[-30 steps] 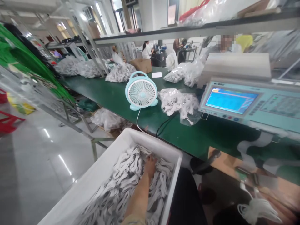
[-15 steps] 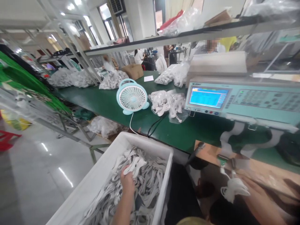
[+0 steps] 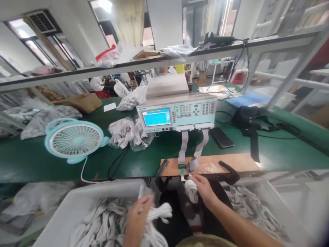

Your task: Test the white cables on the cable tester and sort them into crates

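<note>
My left hand point(image 3: 138, 219), blurred by motion, is closed on a bundled white cable point(image 3: 160, 212) above the right side of the left white bin point(image 3: 77, 192). At the front edge of the bench, the fingers of my right hand point(image 3: 203, 187) are closed at the connector end of another coiled white cable point(image 3: 191, 190), which hangs below. That cable's ends meet the small green board point(image 3: 182, 168) and the dark connector beside it. Two grey ribbon cables point(image 3: 183, 147) run from these to the light-blue tester point(image 3: 177, 113), whose screen is lit.
A blue fan point(image 3: 77, 140) stands on the green bench point(image 3: 123, 168) at left. Bagged cables point(image 3: 123, 132) lie near the tester. A black phone point(image 3: 221, 138) and black bag point(image 3: 245, 116) are to its right. Another bin with cables point(image 3: 254, 206) stands at lower right.
The view has swung right. My left hand has come up from the pile in the left bin with a cable bundle. My right hand is still at the connectors.
</note>
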A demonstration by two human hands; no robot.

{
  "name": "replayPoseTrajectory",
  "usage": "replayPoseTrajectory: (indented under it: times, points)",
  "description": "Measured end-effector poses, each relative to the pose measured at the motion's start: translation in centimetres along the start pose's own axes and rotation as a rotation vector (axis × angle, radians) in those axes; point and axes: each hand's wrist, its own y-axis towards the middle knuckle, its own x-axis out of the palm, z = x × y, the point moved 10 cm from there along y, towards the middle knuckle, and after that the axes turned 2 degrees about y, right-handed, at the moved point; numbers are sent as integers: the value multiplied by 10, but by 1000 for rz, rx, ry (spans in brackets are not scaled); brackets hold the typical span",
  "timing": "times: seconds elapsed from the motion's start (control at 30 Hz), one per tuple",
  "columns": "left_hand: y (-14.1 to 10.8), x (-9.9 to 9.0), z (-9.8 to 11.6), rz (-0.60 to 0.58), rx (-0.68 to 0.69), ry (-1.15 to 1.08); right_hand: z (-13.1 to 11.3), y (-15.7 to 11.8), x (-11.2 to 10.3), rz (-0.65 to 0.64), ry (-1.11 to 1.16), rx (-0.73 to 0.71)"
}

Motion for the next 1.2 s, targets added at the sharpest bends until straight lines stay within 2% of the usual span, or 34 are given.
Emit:
replayPoseTrajectory:
  times: [0.03,0.1,0.17,0.23,0.37,0.43,0.5,0.53,0.6,0.67,0.7,0.73,0.77,0.8,0.87,0.93,1.0,1.1,1.13,1.2]
  points:
    - [4,46,16,-179,20,-42,0,0,0,-2,4,-8]
    - [11,111,40,-345,15,-154,0,2,-1,-1,-5,-22]
    - [17,155,51,-441,-25,-280,1,4,-2,8,-18,-40]
    - [22,176,54,-474,-52,-361,2,5,-2,20,-18,-59]
    - [23,183,49,-458,-61,-375,7,-1,0,47,-15,-79]
    - [14,185,45,-460,-75,-370,8,-9,0,-4,-38,-58]
    - [-2,191,39,-494,-111,-373,9,-18,-11,-91,-89,-5]
    - [-10,195,36,-521,-139,-383,8,-23,-24,-123,-144,24]
    - [-24,202,31,-563,-205,-421,-1,-30,-65,-128,-361,52]
    - [-29,208,27,-568,-249,-443,-19,-37,-110,-80,-730,5]
    - [-29,210,26,-562,-259,-437,-30,-40,-130,-21,-821,-23]
    - [-28,214,27,-561,-259,-416,-41,-45,-143,37,-924,-75]
    - [-28,219,29,-569,-249,-383,-48,-50,-147,60,-985,-126]
    - [-27,225,33,-585,-231,-344,-49,-55,-141,36,-1007,-166]
    - [-27,238,46,-629,-162,-260,-33,-64,-107,-162,-949,-180]
    - [-28,244,64,-650,-44,-176,-5,-70,-68,-369,-733,-80]
    - [-27,238,82,-614,99,-92,14,-68,-53,-354,-484,44]
    - [-30,212,100,-510,325,51,29,-59,-58,-185,-115,174]
    - [-35,207,104,-523,399,92,31,-57,-62,-140,-19,198]
    - [-54,207,106,-661,525,154,35,-55,-66,-91,106,235]
